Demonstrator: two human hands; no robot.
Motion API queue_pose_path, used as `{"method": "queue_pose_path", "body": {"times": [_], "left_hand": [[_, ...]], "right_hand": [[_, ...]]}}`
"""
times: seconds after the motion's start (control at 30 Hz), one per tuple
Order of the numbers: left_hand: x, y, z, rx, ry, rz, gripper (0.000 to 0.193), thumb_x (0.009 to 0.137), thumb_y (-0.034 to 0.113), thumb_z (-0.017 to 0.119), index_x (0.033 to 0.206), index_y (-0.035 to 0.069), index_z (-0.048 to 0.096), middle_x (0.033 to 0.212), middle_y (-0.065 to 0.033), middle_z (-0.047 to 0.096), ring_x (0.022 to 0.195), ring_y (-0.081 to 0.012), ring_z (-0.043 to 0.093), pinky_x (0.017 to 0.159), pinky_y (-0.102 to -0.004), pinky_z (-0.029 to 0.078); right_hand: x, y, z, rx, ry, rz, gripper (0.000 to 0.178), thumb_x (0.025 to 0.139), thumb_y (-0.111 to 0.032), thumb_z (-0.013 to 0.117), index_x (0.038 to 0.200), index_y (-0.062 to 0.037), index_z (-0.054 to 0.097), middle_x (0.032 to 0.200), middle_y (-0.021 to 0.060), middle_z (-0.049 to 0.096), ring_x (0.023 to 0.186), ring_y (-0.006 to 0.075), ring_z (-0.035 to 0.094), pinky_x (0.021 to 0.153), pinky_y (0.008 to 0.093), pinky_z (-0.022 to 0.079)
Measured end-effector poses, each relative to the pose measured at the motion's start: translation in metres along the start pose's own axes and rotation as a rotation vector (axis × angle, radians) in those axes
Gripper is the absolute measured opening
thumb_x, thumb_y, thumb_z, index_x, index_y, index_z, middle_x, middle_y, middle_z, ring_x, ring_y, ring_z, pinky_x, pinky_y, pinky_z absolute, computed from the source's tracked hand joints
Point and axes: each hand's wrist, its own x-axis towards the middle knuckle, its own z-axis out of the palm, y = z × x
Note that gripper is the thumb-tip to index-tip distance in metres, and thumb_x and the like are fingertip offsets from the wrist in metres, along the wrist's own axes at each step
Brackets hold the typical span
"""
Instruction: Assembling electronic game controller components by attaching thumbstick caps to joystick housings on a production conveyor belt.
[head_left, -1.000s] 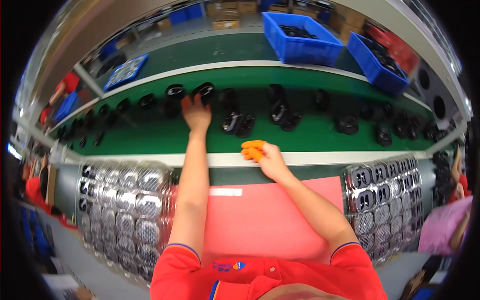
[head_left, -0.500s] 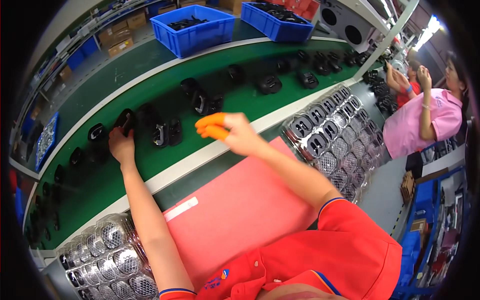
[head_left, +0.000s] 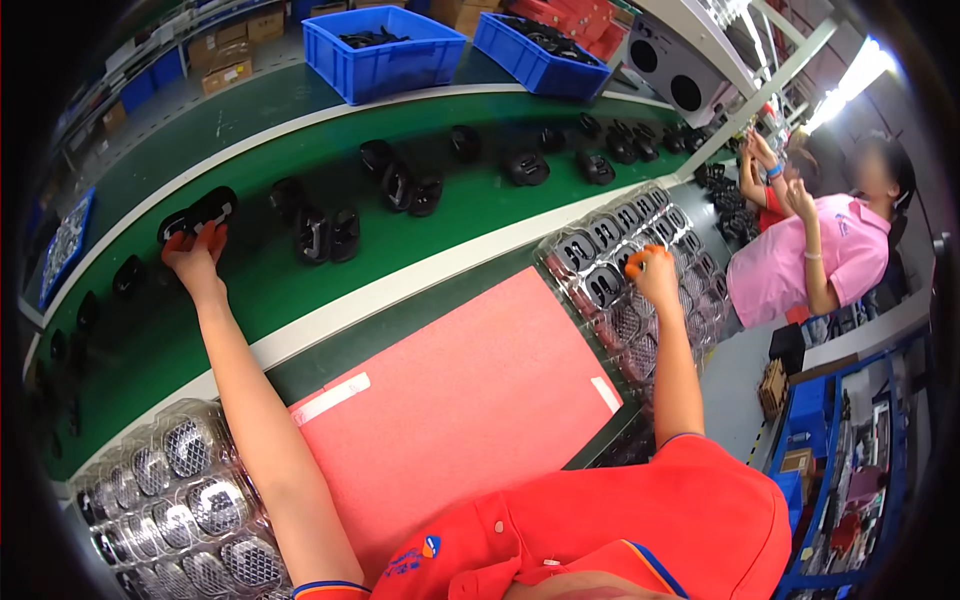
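Over the left part of the green conveyor belt (head_left: 280,284), my left hand (head_left: 196,262) has orange-covered fingertips closed on the near edge of a black rounded plastic part (head_left: 216,204). A second dark part (head_left: 174,228) lies right beside it, partly behind the fingers. My right hand (head_left: 655,275), also with orange fingertips, is over the clear plastic tray (head_left: 628,326) on the right. Its fingers are curled together among the tray's pockets, next to a dark oval plate with two slots (head_left: 603,285). Whatever those fingers may hold is too small to make out.
A pink mat (head_left: 460,370) lies in front of me. Another clear tray (head_left: 190,445) stands at the lower left. More black parts (head_left: 398,187) are spread along the belt. Blue bins (head_left: 385,65) stand beyond it. A person in pink (head_left: 810,255) works at the right.
My right hand has swung from above the belt edge to the tray on the right. My left hand has shifted slightly left with the black part. The view has shifted a little.
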Motion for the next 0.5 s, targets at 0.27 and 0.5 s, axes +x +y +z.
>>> {"method": "queue_pose_path", "body": {"times": [0.27,0.5], "left_hand": [[0.024,0.004,-0.025,-0.595,-0.171,-0.237,0.043,0.075,-0.016,0.053,0.116,-0.007,0.047,0.118,-0.0205,0.051,0.109,-0.0366,0.052,0.092,-0.0418,0.05],[0.017,0.018,-0.014,-0.802,-0.315,-0.334,0.038,0.087,0.009,0.048,0.122,-0.006,0.044,0.124,-0.0221,0.048,0.114,-0.0399,0.048,0.098,-0.0485,0.043]], "right_hand": [[-0.001,0.005,0.027,0.192,0.055,0.161,0.018,0.066,-0.017,0.072,0.081,-0.0068,0.071,0.106,0.016,0.062,0.11,0.0316,0.051,0.097,0.0406,0.035],[0.032,-0.054,0.002,1.176,0.227,0.402,0.022,0.077,0.001,0.063,0.098,-0.0046,0.059,0.094,0.0081,0.059,0.091,0.0197,0.057,0.074,0.0292,0.046]]}}
